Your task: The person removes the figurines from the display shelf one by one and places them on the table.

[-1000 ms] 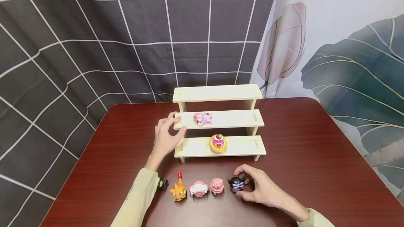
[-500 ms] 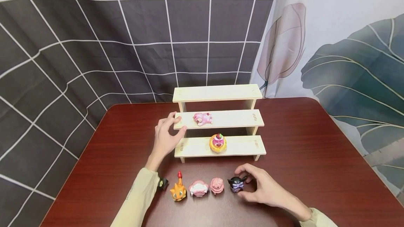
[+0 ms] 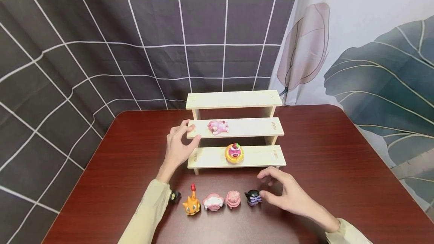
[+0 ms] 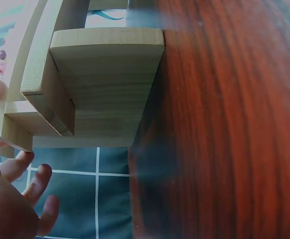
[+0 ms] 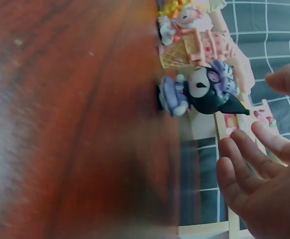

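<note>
A three-tier wooden display shelf [image 3: 251, 157] stands on the table. My left hand [image 3: 179, 148] grips the left end of its middle tier; in the left wrist view, the other fingers [image 4: 44, 175] lie loosely apart behind that end. A pink bear figurine [image 3: 218, 127] lies on the middle tier, and a bear figurine with a yellow ring [image 3: 234, 153] sits on the lowest. My right hand [image 3: 293, 195] hovers with fingers spread, just right of a black-and-purple figurine [image 3: 252, 197]. In the right wrist view, that figurine stands upright, apart from the fingers.
Left of the black figurine, in a row, are a round pink figurine [image 3: 233, 199], a pink-and-white figurine [image 3: 213, 202] and an orange figurine [image 3: 191, 205] with a red-tipped tail. A dark figurine [image 3: 174, 197] is partly hidden by my left sleeve. A gridded curtain [image 3: 149, 29] hangs behind.
My right hand has drawn away from the black-and-purple figurine, moving up and to the right with its fingers spreading. The left hand and the figurines stay in place.
</note>
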Action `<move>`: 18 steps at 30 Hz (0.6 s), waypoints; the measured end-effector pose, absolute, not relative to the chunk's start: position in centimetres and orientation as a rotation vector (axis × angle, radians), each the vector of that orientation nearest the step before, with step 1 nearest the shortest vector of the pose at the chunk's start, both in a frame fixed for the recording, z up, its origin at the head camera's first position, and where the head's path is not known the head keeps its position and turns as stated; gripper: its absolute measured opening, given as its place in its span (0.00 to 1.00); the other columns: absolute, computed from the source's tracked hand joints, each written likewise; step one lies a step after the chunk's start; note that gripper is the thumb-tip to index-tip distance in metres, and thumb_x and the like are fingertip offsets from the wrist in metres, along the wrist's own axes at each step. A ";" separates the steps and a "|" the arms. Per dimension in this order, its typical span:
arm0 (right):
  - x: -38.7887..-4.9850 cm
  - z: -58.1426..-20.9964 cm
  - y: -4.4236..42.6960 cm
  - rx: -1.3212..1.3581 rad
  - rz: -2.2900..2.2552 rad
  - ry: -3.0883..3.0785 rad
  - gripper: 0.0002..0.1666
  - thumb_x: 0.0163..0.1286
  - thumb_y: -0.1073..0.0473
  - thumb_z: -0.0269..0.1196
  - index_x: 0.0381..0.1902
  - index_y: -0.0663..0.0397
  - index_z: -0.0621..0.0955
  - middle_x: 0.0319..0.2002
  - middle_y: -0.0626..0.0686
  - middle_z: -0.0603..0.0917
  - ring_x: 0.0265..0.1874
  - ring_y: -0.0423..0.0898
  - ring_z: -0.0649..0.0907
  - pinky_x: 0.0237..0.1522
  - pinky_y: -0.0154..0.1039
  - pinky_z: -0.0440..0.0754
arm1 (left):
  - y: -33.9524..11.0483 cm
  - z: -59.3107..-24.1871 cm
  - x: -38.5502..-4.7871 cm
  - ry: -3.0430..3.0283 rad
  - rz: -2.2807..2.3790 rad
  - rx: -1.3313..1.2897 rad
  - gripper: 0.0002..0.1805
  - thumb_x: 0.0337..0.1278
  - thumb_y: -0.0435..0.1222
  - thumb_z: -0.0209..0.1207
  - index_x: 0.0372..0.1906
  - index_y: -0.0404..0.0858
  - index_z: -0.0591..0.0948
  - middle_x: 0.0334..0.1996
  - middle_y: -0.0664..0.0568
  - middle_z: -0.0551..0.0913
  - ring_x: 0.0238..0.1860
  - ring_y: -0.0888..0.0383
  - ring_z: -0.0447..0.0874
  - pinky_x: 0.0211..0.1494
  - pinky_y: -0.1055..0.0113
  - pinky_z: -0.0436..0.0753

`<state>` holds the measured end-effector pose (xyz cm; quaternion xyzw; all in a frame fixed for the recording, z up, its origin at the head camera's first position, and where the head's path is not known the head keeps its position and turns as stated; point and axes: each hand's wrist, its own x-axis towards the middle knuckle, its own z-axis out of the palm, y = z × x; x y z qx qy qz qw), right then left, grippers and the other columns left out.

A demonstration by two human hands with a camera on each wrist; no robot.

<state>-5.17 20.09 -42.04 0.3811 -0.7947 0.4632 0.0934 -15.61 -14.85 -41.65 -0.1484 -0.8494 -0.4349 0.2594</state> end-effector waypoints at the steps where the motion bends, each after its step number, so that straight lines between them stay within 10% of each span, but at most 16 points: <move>1: -5.4 -42.0 20.0 1.128 1.359 -2.341 0.27 0.50 0.72 0.74 0.49 0.54 0.79 0.40 0.50 0.83 0.38 0.46 0.83 0.37 0.39 0.81 | -14.9 -41.6 -15.6 -2.301 -1.179 -0.403 0.20 0.53 0.39 0.71 0.52 0.38 0.86 0.62 0.42 0.79 0.53 0.44 0.73 0.57 0.41 0.61; 18: -9.9 -37.0 19.1 1.053 1.352 -2.282 0.23 0.50 0.78 0.72 0.43 0.57 0.81 0.38 0.49 0.84 0.36 0.48 0.83 0.32 0.38 0.81 | -14.9 -41.5 -15.6 -2.320 -1.178 -0.395 0.20 0.54 0.40 0.70 0.52 0.38 0.86 0.62 0.43 0.79 0.54 0.44 0.73 0.58 0.41 0.60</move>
